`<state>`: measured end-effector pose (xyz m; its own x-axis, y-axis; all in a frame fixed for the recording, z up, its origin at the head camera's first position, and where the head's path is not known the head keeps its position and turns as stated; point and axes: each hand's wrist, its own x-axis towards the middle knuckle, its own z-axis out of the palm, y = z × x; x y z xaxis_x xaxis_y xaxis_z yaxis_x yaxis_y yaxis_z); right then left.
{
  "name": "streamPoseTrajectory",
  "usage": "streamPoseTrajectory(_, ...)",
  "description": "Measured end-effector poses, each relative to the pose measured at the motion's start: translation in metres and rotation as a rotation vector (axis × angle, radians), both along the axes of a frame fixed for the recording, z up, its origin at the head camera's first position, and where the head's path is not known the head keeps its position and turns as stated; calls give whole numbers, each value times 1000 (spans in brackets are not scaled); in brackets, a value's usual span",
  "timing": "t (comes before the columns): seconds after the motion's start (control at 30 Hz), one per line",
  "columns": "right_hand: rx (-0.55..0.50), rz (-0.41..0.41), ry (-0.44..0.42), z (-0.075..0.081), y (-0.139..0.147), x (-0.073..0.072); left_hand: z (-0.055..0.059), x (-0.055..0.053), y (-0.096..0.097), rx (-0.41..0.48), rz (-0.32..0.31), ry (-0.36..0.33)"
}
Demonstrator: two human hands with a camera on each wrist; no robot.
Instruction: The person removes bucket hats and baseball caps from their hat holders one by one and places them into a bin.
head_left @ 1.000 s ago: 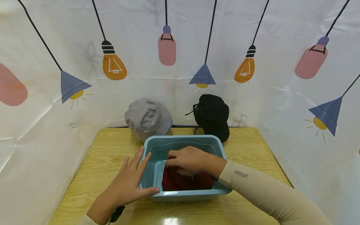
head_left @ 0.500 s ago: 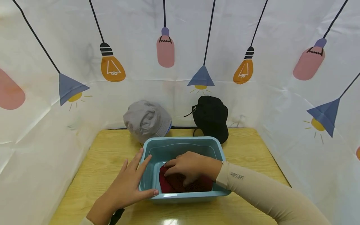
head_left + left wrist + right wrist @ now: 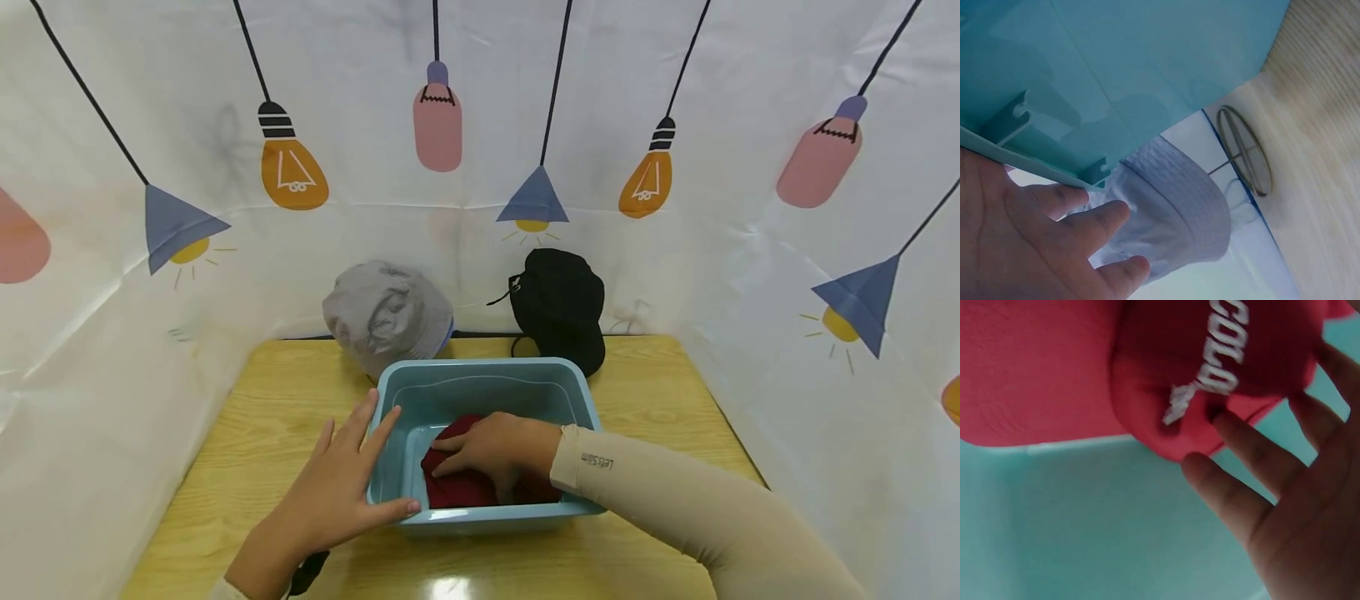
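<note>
A light blue plastic basin [image 3: 480,365] stands on the table. Inside lies a red baseball cap [image 3: 453,487]; the right wrist view shows white raised lettering on its crown [image 3: 1222,350]. My right hand [image 3: 501,450] reaches into the basin over the cap, fingers spread and fairly straight, fingertips on the fabric. Its thumb points down toward the near side. My left hand [image 3: 330,487] is at the basin's left side, fingers spread, with the thumb along the near rim and the palm [image 3: 997,231] against the edge in the left wrist view.
Behind the basin, a grey bucket hat [image 3: 386,317] sits at left and a black cap [image 3: 558,308] at right. An oval metal stand base [image 3: 1244,150] shows below the bucket hat. A white sheet printed with lamps [image 3: 465,275] surrounds the wooden table [image 3: 652,400].
My right fingers have gone from curled at the cap to spread over it. The cap has shifted, with more of its red crown showing toward the back. My left hand stays at the rim.
</note>
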<state>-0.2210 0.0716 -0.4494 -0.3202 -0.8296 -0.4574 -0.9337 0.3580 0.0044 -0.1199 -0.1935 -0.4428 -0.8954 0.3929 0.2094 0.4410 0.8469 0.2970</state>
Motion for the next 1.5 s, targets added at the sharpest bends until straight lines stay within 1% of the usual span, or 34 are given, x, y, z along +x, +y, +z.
streamPoseTrajectory(0.1, 33, -5, 1, -4, -3, 1, 2, 1, 2, -3, 7, -7)
streamPoseTrajectory(0.27, 73, -15, 9, -7, -6, 1, 5, 1, 3, -18, 18, -21)
streamPoseTrajectory(0.47, 101, -47, -10, -14, -9, 2, 5, 1, 2, -30, 17, -31)
streamPoseTrajectory(0.63, 94, -66, 15, -20, -12, 3, 4, 0, 0, -23, 8, -30)
streamPoseTrajectory(0.83, 66, -61, 29, -27, -17, 5, 0, 0, -5, -35, 30, -38)
streamPoseTrajectory(1.07, 98, -96, 23, -27, -16, 4, 1, -2, -1, -32, 21, -44)
streamPoseTrajectory(1.27, 102, -95, 29, -26, -17, 6, 1, -1, -1, -26, 21, -38)
streamPoseTrajectory(1.5, 106, -101, 27, -25, -17, 6, 0, -1, -1, -19, 21, -49)
